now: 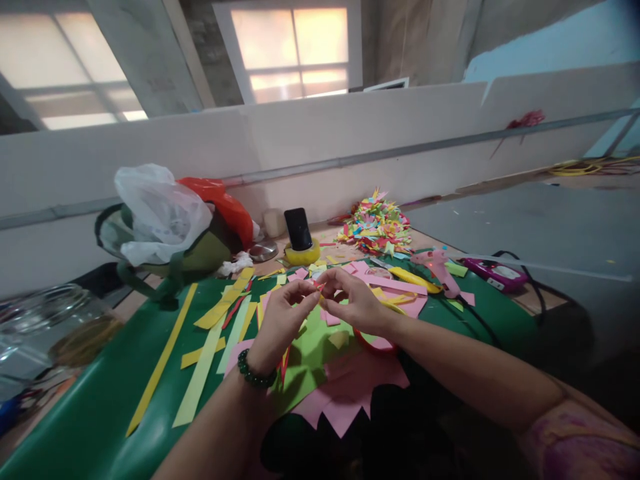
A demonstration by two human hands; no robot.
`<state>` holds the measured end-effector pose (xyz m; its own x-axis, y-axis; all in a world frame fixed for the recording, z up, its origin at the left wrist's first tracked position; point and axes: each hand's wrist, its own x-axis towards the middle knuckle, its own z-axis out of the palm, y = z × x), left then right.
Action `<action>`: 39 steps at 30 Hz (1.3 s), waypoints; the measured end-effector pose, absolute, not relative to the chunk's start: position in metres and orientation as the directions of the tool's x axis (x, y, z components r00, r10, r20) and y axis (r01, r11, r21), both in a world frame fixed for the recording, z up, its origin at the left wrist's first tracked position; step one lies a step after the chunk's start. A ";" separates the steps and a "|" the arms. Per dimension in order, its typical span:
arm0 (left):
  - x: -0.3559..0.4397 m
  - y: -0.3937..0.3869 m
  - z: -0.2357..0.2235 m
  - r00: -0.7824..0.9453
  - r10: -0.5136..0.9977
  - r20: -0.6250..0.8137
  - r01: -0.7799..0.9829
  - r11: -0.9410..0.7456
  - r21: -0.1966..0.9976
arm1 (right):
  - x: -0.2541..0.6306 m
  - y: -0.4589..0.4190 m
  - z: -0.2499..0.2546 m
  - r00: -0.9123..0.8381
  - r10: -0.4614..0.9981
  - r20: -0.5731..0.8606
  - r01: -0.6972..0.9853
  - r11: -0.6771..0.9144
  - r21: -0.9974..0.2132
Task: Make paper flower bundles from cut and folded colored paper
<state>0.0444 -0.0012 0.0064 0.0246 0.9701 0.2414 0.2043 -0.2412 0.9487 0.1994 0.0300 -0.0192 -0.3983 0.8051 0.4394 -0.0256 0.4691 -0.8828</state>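
My left hand (285,313), with a dark green bead bracelet (256,373) at the wrist, and my right hand (355,303) meet over the work surface. Both pinch a small piece of red paper (319,285) between their fingertips; its shape is mostly hidden. Beneath them lie a green paper sheet (310,373) and pink paper (357,383) with a zigzag edge. A red-handled tool (373,343), perhaps scissors, is partly covered by my right forearm. Yellow and pale green paper strips (200,380) lie to the left of my hands.
A pink glue gun (437,267), yellow box cutter (415,279) and purple power strip (495,273) lie right. A heap of colourful paper pieces (377,227) stands behind, beside a phone (298,229) propped on a yellow tape roll (303,253). A bag (210,240) sits back left.
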 end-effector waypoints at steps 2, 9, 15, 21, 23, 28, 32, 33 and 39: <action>0.044 -0.001 0.006 0.028 0.975 0.219 0.167 -0.220 0.961 | 0.200 0.029 -0.018 -0.411 0.809 0.420 -0.033 0.447 -0.894; 0.041 0.000 0.006 -0.001 0.997 0.073 -0.085 -0.073 0.994 | 0.203 0.034 -0.018 -0.463 0.828 0.317 -0.202 0.250 -0.947; 0.039 0.003 0.006 0.004 1.000 -0.005 -0.266 0.006 0.964 | 0.205 0.037 -0.020 -0.511 0.813 0.280 -0.279 0.151 -0.948; 0.041 0.001 0.008 -0.003 1.000 -0.016 -0.304 0.014 0.952 | 0.206 0.038 -0.019 -0.495 0.826 0.268 -0.332 0.105 -0.938; 0.042 -0.001 0.009 0.016 1.000 -0.011 -0.295 0.015 0.955 | 0.206 0.038 -0.019 -0.499 0.825 0.265 -0.339 0.097 -0.936; 0.042 -0.002 0.009 0.049 0.999 0.002 -0.242 0.009 0.970 | 0.206 0.037 -0.018 -0.497 0.829 0.257 -0.315 0.103 -0.943; 0.043 -0.002 0.008 0.045 0.997 0.066 -0.164 -0.058 0.985 | 0.207 0.036 -0.017 -0.494 0.834 0.246 -0.307 0.097 -0.947; 0.043 -0.002 0.008 0.042 0.995 0.093 -0.135 -0.086 0.987 | 0.207 0.036 -0.016 -0.495 0.834 0.244 -0.312 0.092 -0.946; 0.029 0.004 0.016 0.049 0.976 0.212 0.159 -0.217 0.963 | 0.208 0.036 -0.014 -0.431 0.860 0.273 -0.279 0.161 -0.947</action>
